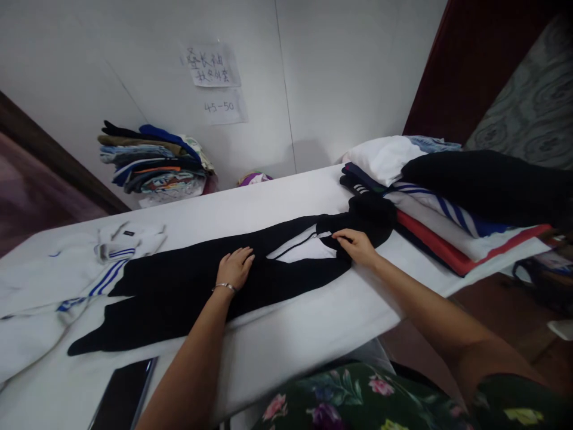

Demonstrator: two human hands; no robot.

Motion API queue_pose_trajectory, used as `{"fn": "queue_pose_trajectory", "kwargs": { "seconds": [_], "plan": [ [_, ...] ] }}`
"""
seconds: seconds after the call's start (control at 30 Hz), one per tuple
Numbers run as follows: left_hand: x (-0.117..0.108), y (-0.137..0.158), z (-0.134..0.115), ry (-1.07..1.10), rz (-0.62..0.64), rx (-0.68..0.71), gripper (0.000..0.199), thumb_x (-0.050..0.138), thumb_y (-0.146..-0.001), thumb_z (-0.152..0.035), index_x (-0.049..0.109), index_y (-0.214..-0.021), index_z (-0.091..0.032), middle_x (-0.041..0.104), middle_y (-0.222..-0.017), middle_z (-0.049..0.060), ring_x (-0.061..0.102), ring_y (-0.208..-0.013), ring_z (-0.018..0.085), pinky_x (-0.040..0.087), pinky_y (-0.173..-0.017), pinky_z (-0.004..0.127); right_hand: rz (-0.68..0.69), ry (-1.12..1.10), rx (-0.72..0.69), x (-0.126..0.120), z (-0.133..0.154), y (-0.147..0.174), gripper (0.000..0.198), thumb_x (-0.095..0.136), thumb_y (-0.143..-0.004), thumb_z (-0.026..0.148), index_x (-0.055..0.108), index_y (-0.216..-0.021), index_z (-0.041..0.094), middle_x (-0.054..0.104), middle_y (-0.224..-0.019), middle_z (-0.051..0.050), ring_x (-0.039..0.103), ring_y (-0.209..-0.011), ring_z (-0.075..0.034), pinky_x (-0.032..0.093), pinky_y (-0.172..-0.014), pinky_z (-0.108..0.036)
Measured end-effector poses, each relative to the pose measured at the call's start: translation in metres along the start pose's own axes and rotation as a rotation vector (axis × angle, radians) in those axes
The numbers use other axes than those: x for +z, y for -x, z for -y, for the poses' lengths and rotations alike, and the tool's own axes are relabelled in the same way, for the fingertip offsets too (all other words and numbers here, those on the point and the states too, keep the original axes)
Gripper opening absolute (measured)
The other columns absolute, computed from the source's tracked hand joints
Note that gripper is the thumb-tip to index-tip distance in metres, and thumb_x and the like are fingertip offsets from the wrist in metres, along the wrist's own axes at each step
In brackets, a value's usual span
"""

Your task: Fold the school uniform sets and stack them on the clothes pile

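A long black jacket (188,263) lies spread across the white table, its neck end to the right. Its front gapes in a pointed opening with white showing inside (304,248) and a zipper line running along it. My left hand (234,267), a bracelet at its wrist, rests flat on the jacket's middle with nothing held. At the neck end, my right hand (356,245) is closed, thumb and fingers pinching the jacket near the top of the zipper. Exactly which bit the fingertips hold is too small to make out.
White garments with blue stripes (58,275) lie at the left. A dark phone (123,394) rests at the near edge. Folded clothes (156,158) are stacked at the back left; more clothes (465,191) pile up at the right. Handwritten papers (215,68) hang on the wall.
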State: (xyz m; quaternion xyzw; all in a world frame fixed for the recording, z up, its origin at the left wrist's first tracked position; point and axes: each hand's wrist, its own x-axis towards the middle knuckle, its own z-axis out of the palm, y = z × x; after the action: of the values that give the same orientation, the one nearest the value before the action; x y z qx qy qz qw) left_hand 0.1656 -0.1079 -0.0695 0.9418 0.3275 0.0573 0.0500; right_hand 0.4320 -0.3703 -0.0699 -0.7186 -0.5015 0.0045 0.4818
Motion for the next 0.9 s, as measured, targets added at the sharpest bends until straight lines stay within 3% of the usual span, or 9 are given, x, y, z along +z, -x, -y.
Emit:
{"fn": "queue_pose_trajectory", "kwargs": {
  "seconds": [0.13, 0.23, 0.33, 0.53, 0.67, 0.8, 0.9],
  "plan": [
    [0.001, 0.006, 0.002, 0.036, -0.003, 0.02, 0.044, 0.037, -0.092, -0.038, 0.053, -0.131, -0.024, 0.051, -0.14, 0.004, 0.038, -0.134, 0.021, 0.025, -0.112, 0.041, 0.143, 0.189, -0.015, 0.03, 0.01, -0.023, 0.029, 0.051, -0.084, 0.023, 0.068, -0.108, 0.023, 0.067, -0.115, -0.006, 0.061, -0.108, -0.023, 0.048, -0.094, -0.038],
    [0.002, 0.008, 0.003, 0.036, -0.01, 0.054, 0.044, 0.04, -0.091, -0.038, 0.053, -0.13, -0.024, 0.05, -0.14, 0.005, 0.038, -0.134, 0.023, 0.025, -0.112, 0.042, 0.254, 0.377, 0.015, 0.045, 0.003, -0.033, 0.031, 0.053, -0.084, 0.024, 0.067, -0.112, 0.022, 0.061, -0.125, -0.008, 0.054, -0.119, -0.027, 0.045, -0.099, -0.045],
    [0.003, 0.008, 0.003, 0.044, -0.008, 0.067, 0.043, 0.042, -0.091, -0.037, 0.054, -0.13, -0.023, 0.05, -0.14, 0.005, 0.039, -0.134, 0.024, 0.025, -0.112, 0.042, 0.278, 0.405, 0.015, 0.051, -0.01, -0.035, 0.028, 0.055, -0.085, 0.031, 0.068, -0.109, 0.022, 0.059, -0.129, -0.01, 0.05, -0.123, -0.03, 0.04, -0.102, -0.051],
    [-0.001, 0.011, 0.005, 0.16, -0.036, 0.065, 0.044, 0.048, -0.089, -0.038, 0.053, -0.13, -0.022, 0.051, -0.139, 0.007, 0.041, -0.132, 0.023, 0.024, -0.112, 0.042, 0.055, -0.097, 0.165, 0.039, -0.017, -0.029, 0.026, 0.057, -0.082, 0.036, 0.072, -0.096, 0.02, 0.07, -0.108, -0.007, 0.063, -0.105, -0.023, 0.045, -0.099, -0.042],
    [-0.022, 0.022, -0.002, 0.32, -0.137, 0.126, 0.039, 0.055, -0.085, -0.043, 0.064, -0.115, -0.02, 0.063, -0.123, 0.007, 0.053, -0.118, 0.022, 0.037, -0.104, 0.037, -0.101, -0.295, 0.228, 0.023, 0.003, -0.002, 0.027, 0.06, -0.081, 0.04, 0.071, -0.097, 0.021, 0.073, -0.095, -0.004, 0.066, -0.095, -0.021, 0.05, -0.091, -0.039],
    [-0.038, 0.037, -0.026, 0.444, -0.067, 0.217, 0.026, 0.057, -0.083, -0.044, 0.07, -0.087, -0.022, 0.069, -0.092, 0.004, 0.061, -0.093, 0.019, 0.047, -0.086, 0.032, 0.097, -0.175, 0.103, 0.013, 0.024, 0.029, 0.025, 0.064, -0.08, 0.04, 0.072, -0.096, 0.023, 0.072, -0.094, -0.004, 0.066, -0.091, -0.022, 0.051, -0.085, -0.038],
    [-0.03, 0.043, -0.046, 0.503, 0.013, 0.365, 0.023, 0.063, -0.08, -0.043, 0.07, -0.085, -0.022, 0.068, -0.089, 0.003, 0.06, -0.088, 0.017, 0.048, -0.081, 0.03, 0.282, 0.04, -0.05, 0.012, 0.028, 0.037, 0.035, 0.069, -0.076, 0.042, 0.069, -0.106, 0.025, 0.069, -0.107, -0.005, 0.061, -0.103, -0.025, 0.045, -0.094, -0.041]
  ]
}}
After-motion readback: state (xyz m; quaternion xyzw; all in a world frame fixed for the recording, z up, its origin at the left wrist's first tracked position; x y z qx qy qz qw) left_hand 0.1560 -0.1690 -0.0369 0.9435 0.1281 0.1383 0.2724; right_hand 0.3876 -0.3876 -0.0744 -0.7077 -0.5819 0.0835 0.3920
